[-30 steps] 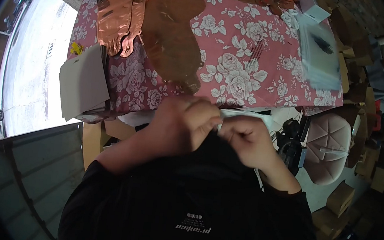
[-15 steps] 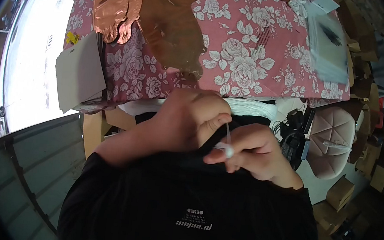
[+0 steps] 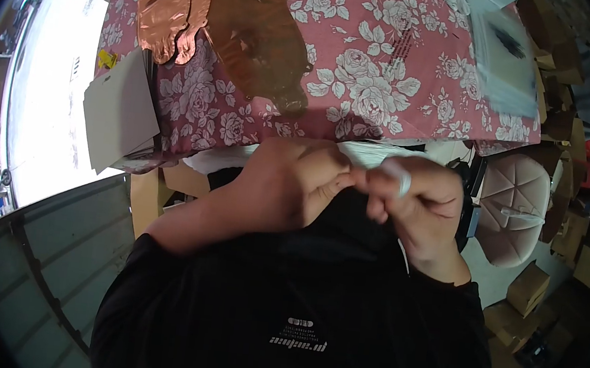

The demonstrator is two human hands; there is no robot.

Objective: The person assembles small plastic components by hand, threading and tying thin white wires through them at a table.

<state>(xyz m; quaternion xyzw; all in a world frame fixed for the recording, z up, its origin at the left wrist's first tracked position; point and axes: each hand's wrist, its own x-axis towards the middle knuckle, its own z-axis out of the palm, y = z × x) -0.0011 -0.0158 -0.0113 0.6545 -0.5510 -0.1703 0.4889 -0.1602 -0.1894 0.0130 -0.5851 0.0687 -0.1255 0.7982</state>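
Above the black shirt [image 3: 299, 285], my left hand [image 3: 291, 184] is closed, thumb and fingers pinched on something too small to make out. Touching or nearly touching its fingertips is my right hand [image 3: 419, 201], with curled, slightly blurred fingers. A small white band-like piece [image 3: 401, 180] shows at the right hand's fingers; whether it is wrapped round one or held is unclear. A thin white strand [image 3: 404, 256] hangs below that hand, beside the wrist. What lies between the fingertips is hidden.
Beyond the hands is a table with a pink floral cloth [image 3: 362, 90]. It bears copper-coloured foil shapes [image 3: 254, 29], grey-white sheets [image 3: 119, 112] and clear plastic bags [image 3: 501, 69]. A padded stool [image 3: 512, 207] and cardboard boxes [image 3: 528, 287] stand at right.
My right hand has moved up and to the right, carrying the white piece. The thin strand that stretched between the hands no longer shows there. My left hand has barely moved.
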